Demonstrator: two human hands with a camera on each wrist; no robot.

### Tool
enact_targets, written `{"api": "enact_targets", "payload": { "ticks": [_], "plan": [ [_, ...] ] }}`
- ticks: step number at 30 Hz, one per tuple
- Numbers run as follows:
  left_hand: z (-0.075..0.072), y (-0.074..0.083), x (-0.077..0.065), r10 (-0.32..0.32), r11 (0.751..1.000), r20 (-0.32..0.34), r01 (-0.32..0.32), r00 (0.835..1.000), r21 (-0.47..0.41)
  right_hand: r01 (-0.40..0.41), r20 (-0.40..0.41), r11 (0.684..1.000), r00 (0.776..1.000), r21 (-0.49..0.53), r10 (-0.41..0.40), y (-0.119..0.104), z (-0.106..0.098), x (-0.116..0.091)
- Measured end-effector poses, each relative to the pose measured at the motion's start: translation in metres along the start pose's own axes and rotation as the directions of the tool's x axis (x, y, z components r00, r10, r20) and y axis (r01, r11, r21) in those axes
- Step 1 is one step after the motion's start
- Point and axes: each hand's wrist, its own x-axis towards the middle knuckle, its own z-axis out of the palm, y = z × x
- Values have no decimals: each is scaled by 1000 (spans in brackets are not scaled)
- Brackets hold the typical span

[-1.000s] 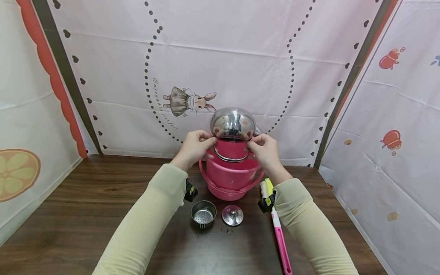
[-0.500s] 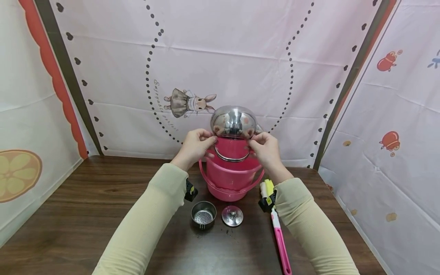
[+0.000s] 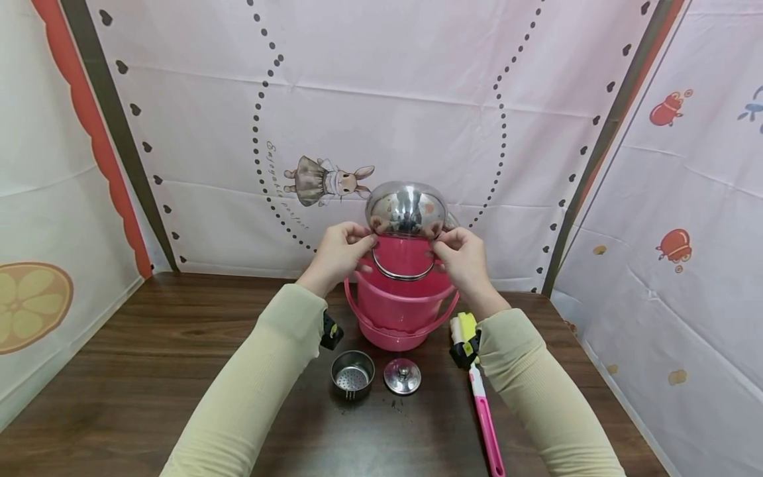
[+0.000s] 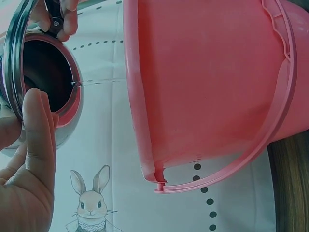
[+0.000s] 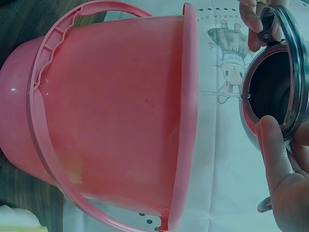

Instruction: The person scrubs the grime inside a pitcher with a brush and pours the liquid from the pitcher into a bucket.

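A shiny steel teapot (image 3: 406, 209) is tipped far over above a pink bucket (image 3: 396, 311). My left hand (image 3: 338, 255) pinches the teapot by one end of its looped metal handle (image 3: 403, 277), while my right hand (image 3: 466, 262) pinches the opposite end. Both wrist views show the dark round mouth (image 4: 48, 72) of the teapot, from whose rim a thin stream of water (image 5: 219, 93) runs toward the bucket. Part of the spout (image 5: 264, 205) shows in the right wrist view. The bucket stands upright, its handle (image 4: 275, 130) hanging down at the front.
On the brown table (image 3: 179, 371), a perforated metal strainer basket (image 3: 353, 374) and a steel lid (image 3: 402, 376) lie before the bucket. A brush with a pink handle (image 3: 489, 424) and a yellow head lies to the right. Printed cloth (image 3: 208, 132) walls in the back and sides.
The teapot has tipped slightly further, so its dark mouth no longer shows in the head view. Both hands keep their grip and have hardly moved. The bucket, strainer basket and lid stay put.
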Motion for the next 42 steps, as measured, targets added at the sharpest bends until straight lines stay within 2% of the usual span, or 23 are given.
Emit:
{"api": "enact_targets", "payload": {
  "ticks": [20, 26, 42],
  "plan": [
    [3, -3, -1, 93, 996, -39, -93, 995, 20, 93, -33, 995, 995, -48, -94, 4, 0, 0],
    [4, -6, -1, 137, 990, -58, -136, 989, 27, 137, -48, 986, 989, -97, -143, 6, 0, -1],
    [3, -9, -1, 209, 978, -72, -209, 975, 7, 240, -52, 966, 968, -96, -246, 7, 1, -3]
  ]
}}
